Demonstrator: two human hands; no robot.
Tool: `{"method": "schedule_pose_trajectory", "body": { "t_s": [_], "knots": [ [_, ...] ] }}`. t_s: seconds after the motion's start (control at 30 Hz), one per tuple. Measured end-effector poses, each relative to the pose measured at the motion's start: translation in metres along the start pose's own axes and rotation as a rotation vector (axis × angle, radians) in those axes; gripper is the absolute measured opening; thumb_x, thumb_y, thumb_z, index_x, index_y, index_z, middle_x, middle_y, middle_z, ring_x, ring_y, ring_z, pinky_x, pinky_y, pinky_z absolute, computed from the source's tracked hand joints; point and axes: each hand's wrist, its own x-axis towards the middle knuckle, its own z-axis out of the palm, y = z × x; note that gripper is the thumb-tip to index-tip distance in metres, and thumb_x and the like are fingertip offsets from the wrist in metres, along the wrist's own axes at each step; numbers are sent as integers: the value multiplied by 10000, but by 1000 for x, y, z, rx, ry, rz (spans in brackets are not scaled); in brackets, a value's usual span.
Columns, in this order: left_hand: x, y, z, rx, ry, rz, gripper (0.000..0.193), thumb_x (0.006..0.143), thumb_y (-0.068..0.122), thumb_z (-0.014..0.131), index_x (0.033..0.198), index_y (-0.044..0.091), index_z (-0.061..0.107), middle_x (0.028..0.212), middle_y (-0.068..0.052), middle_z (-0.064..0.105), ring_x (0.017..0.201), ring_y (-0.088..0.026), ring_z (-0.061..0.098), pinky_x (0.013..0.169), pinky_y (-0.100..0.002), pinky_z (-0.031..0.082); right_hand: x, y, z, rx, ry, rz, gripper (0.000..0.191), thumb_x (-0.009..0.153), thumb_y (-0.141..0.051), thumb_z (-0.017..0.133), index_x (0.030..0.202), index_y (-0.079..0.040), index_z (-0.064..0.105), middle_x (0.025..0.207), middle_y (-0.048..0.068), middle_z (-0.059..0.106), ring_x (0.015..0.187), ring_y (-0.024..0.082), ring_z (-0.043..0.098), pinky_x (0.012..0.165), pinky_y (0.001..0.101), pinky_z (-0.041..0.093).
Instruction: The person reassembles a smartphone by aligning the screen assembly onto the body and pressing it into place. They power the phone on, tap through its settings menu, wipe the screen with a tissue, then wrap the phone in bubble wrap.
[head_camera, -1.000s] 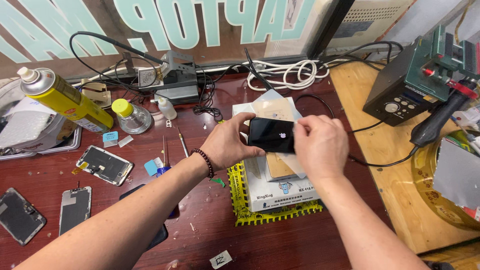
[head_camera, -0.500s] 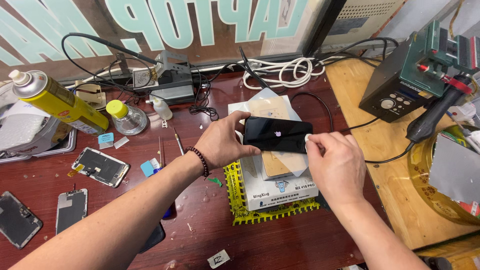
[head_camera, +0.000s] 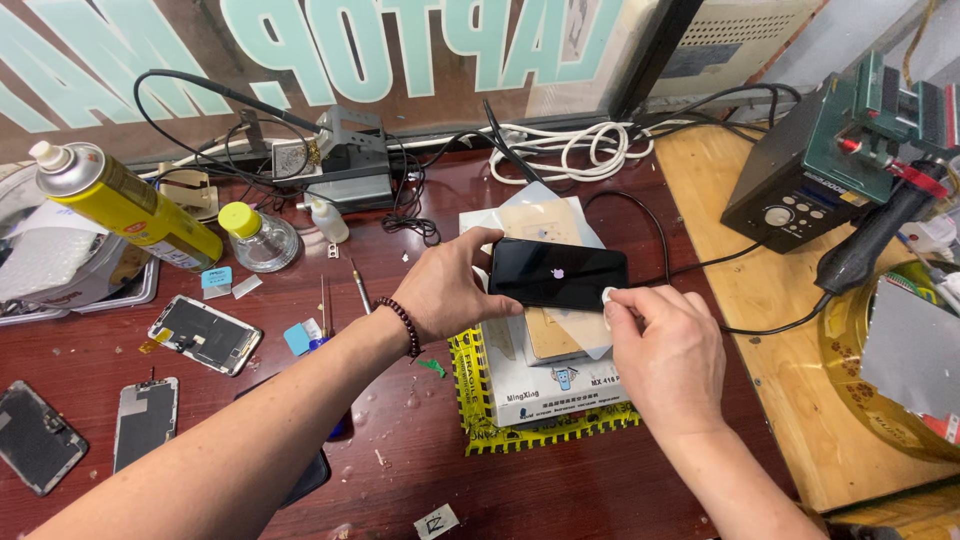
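Dark red worktop (head_camera: 200, 470), wider in view than half a second back, the camera having drawn a little nearer. Above the phone, a signboard (head_camera: 300, 60) along the far edge, unchanged. Right of the phone, a black station (head_camera: 790, 190) with a round knob on the pale wooden part, its handpiece (head_camera: 870, 240) resting beside it, both where they were. Under the phone, a white pad (head_camera: 550, 385) with yellow toothed trim, unmoved. Far left of the phone, a yellow can (head_camera: 130, 205) lying tilted, and a small jar (head_camera: 255, 235) with a yellow cap just beside it. Lower left of the phone, three bare screens (head_camera: 205, 333) flat on the worktop, as before. Above the phone, coiled white cable (head_camera: 570, 150).

Phone (head_camera: 558, 273) black, screen up, held level just over the pad, a small pale mark now lit at its centre where earlier the glass was plain dark. Left hand (head_camera: 450, 290) closed on the phone's left end, thumb on top, beaded band at the wrist, grip as before. Right hand (head_camera: 665, 350) now pulled lower and closer to the phone's lower right corner, fingers curled, pinching a small white wad (head_camera: 608, 296) against that corner; a second ago over the phone's right half, covering it.
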Motion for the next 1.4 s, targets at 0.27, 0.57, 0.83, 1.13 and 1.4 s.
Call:
{"method": "schedule_pose_trajectory", "body": {
  "t_s": [0.27,0.57,0.83,1.13,1.4],
  "knots": [
    [0,3,0,18,-10,-27,898,653,276,916,1416,61,494,1097,-128,776,885,-211,787,819,-337,606,32,10,12,33,80,20,99,902,-192,759,907,-103,801,884,75,724,892,300,640,818,435,501],
    [-1,6,-4,39,-28,-70,919,654,279,912,1435,66,479,1091,-123,777,892,-201,785,828,-331,611,38,-1,4,88,-86,348,156,926,-258,722,984,-134,797,807,115,752,744,291,717,709,419,548],
    [-1,6,-4,25,-10,-48,905,653,270,915,1423,51,492,1072,-130,784,887,-200,789,823,-326,612,19,3,-7,106,-100,274,160,875,-244,732,969,-135,802,824,105,762,741,277,743,683,401,561],
    [-2,1,-5,34,4,-55,926,640,281,922,1429,57,492,1087,-116,784,914,-193,786,842,-324,600,18,4,5,15,84,-143,82,869,-174,774,918,-116,804,877,68,731,859,289,630,806,419,492],
    [-1,3,-6,101,-8,-78,922,649,327,917,1443,79,519,1000,-142,801,933,-202,791,850,-329,609,24,-46,37,183,-9,-458,56,851,-157,779,889,-122,800,886,-3,757,870,231,636,805,385,479]
  ]
}}
